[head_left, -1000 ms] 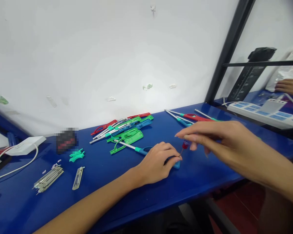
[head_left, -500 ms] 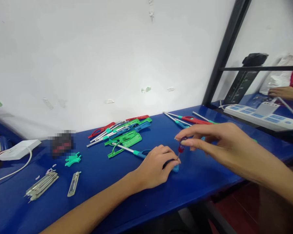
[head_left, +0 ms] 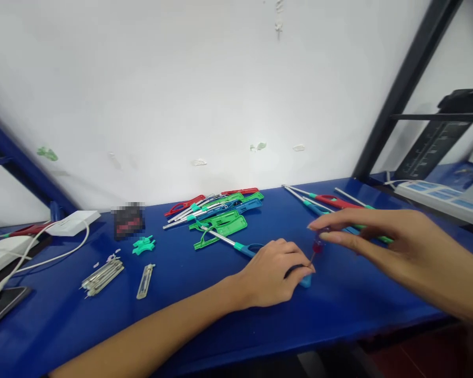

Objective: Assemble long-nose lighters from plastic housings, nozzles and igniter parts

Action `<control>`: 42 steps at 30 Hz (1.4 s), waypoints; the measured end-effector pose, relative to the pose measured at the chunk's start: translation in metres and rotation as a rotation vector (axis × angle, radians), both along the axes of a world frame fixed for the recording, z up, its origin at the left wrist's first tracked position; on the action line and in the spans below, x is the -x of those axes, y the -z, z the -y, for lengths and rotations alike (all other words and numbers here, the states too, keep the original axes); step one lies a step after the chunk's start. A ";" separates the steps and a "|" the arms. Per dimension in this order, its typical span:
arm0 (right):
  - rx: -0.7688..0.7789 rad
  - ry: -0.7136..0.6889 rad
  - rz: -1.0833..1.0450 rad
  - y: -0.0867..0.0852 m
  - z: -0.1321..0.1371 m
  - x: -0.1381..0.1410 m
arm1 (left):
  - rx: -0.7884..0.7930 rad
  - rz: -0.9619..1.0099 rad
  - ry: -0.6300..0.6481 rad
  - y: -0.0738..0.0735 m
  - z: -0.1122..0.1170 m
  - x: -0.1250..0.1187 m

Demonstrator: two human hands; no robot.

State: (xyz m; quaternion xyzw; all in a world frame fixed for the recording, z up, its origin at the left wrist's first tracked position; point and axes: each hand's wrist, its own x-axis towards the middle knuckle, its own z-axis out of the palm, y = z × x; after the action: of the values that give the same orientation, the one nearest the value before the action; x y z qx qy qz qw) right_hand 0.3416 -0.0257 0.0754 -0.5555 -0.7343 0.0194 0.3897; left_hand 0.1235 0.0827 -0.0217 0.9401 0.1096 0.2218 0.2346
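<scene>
My left hand (head_left: pixel 278 273) is closed around a blue utility lighter (head_left: pixel 247 249) and presses it to the table. The lighter's metal tube points to the back left, and the blue butt end peeks out past my fingertips. In my right hand (head_left: pixel 362 239), thumb and forefinger pinch a small screwdriver (head_left: pixel 318 244) with a translucent red-purple handle. It is slightly tilted, its thin shaft reaching down to the lighter beside my left thumb and forefinger. The exact contact of the tip is too small to make out.
Behind my left hand lies a pile of lighter parts (head_left: pixel 220 210) with green, red and blue shells. Several lighters (head_left: pixel 331 200) lie at back right. On the left are clear fuel tubes (head_left: pixel 103 277), teal pieces (head_left: pixel 144 244) and a phone (head_left: pixel 2 310). A power strip (head_left: pixel 441 202) sits right.
The view has swung left, so things appear shifted right and the phone has come into sight. Both hands keep their holds; the screwdriver leans a little more.
</scene>
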 end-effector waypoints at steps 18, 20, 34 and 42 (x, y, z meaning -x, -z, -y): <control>-0.062 0.191 0.031 0.012 0.000 -0.002 | -0.034 -0.044 0.019 0.000 0.000 -0.002; -0.090 0.184 0.009 0.005 -0.003 0.009 | -0.034 -0.044 0.019 0.001 -0.001 -0.002; -0.072 0.104 -0.010 -0.004 0.001 0.010 | -0.006 -0.020 0.019 0.002 -0.001 -0.001; 0.027 -0.006 -0.006 0.007 0.004 0.008 | -0.010 -0.035 0.006 0.002 -0.001 -0.002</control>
State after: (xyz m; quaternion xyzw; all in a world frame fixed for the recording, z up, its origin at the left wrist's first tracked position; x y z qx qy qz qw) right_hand 0.3333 -0.0295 0.0685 -0.5585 -0.7346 0.0322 0.3840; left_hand 0.1257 0.0837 -0.0238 0.9453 0.1099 0.2054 0.2283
